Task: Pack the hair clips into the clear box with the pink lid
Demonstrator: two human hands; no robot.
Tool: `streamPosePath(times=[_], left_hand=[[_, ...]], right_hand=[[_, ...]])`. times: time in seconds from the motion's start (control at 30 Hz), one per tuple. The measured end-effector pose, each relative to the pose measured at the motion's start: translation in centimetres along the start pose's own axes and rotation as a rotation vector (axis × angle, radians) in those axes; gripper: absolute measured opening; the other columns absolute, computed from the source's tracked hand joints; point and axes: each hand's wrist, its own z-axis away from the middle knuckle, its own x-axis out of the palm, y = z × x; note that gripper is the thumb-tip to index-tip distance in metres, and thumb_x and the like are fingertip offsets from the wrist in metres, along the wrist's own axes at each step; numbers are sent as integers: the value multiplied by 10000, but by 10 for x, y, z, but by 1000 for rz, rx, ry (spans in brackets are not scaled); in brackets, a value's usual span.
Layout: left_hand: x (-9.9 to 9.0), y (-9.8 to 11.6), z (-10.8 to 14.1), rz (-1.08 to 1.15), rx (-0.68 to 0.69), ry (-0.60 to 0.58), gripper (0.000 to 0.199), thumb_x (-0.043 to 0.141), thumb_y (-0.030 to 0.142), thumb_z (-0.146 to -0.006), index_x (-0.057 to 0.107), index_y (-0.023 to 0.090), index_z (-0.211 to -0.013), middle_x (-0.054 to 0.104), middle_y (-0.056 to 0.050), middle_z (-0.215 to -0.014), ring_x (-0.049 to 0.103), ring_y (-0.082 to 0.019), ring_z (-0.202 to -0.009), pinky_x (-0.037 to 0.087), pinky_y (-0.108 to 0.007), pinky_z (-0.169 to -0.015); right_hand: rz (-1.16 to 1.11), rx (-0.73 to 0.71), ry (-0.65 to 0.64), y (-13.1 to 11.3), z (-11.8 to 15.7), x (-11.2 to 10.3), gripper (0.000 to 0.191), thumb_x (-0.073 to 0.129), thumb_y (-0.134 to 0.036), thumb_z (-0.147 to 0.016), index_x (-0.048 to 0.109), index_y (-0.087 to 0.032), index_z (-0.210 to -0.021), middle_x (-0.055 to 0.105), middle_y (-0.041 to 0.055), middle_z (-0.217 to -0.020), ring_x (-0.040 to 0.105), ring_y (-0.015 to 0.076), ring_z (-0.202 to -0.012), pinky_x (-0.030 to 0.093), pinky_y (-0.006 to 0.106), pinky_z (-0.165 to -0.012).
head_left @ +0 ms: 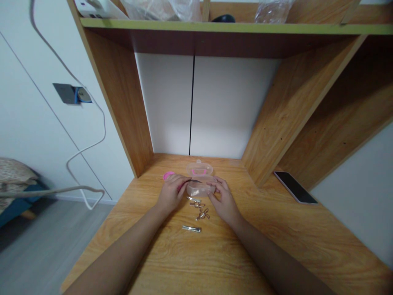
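head view: left hand (171, 191) pinches a dark item (195, 180) over the case (196, 191), right hand (225, 200) clasping the case's right end.

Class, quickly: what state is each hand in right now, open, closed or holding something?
Left hand: closed, holding a slim dark item.
Right hand: fingers at the clear case; firm grip cannot be told.

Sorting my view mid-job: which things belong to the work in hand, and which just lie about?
Belong, it seems:
Clear case, open, right hand at it
Slim dark piece in left hand
Silver clips
Bunny-shaped pieces
Pink item, probably

Lying about:
Phone
White cable
Plastic bags on shelf
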Motion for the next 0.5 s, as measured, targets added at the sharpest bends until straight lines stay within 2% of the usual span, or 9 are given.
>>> streamPosePath(times=[0.1,0.17,0.27,0.37,0.5], left_hand=[[-1,0,-1,-54,-54,29,255,602,262,-957,684,209,-1192,752,-81,-1025,642,-236,-986,490,-416,-927],[-2,1,-1,-63,-78,40,220,619,271,-948,708,212,-1141,749,-72,-1004,637,-229,-971,493,-397,-903],[-2,1,-2,-87,-59,20,166,617,286,-952,753,216,-1017,737,-62,-938,633,-209,-902,491,-364,-848],[-1,0,-3,-111,-32,15,192,628,295,-948,768,221,-1056,715,-64,-884,624,-201,-860,488,-351,-816],[0,1,-3,-107,2,-22,212,617,264,-954,766,237,-1102,734,-76,-939,637,-214,-916,482,-384,-868]], right_hand=[[-1,-3,9,0,0,0,307,615,-218,-857,701,-256,-1149,510,108,-1390,491,275,-1347,442,487,-1131],[2,-7,13,-1,0,1,316,614,-209,-850,699,-256,-1151,514,106,-1380,495,275,-1339,443,490,-1131],[1,-12,13,-1,1,1,322,607,-200,-845,692,-256,-1150,518,103,-1367,500,273,-1335,444,489,-1132],[13,-24,12,0,1,1,327,604,-190,-846,687,-256,-1155,530,100,-1355,498,271,-1337,413,499,-1157],[2,-24,6,-2,1,1,323,601,-195,-855,680,-262,-1161,529,100,-1354,497,268,-1339,413,504,-1156]])
